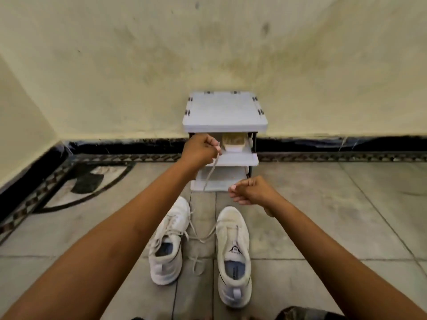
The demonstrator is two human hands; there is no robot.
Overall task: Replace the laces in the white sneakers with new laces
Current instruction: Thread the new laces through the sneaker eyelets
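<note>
While my left hand is raised in front of the shoe rack, its fingers are curled tight and pinch the lace between thumb and forefinger. That lace is flat, off-white and a little grey with wear. It hangs slack from my pinch toward the floor, then runs along the tiles between the two shoes and rises to the front of the right sneaker.

My right hand is lower and nearer to me, above the toe of the right sneaker. Its fingers are curled with the thumb against the forefinger. A thin strand shows beside it, but I cannot tell whether it grips anything.

Both sneakers stand on the floor with toes toward the rack, side by side and a little apart. They are white with a yellowish, scuffed look and grey-blue insoles. The left sneaker is laced across its eyelets, loosely, and tilts slightly leftward. The right sneaker has a dark logo on its tongue and only a strand or two over the front. A loose loop of lace lies on the tiles between the heels.

The rack is small and white, set against the stained yellow wall above a black skirting. A beige thing sits on its upper shelf, too blurred to name.
</note>
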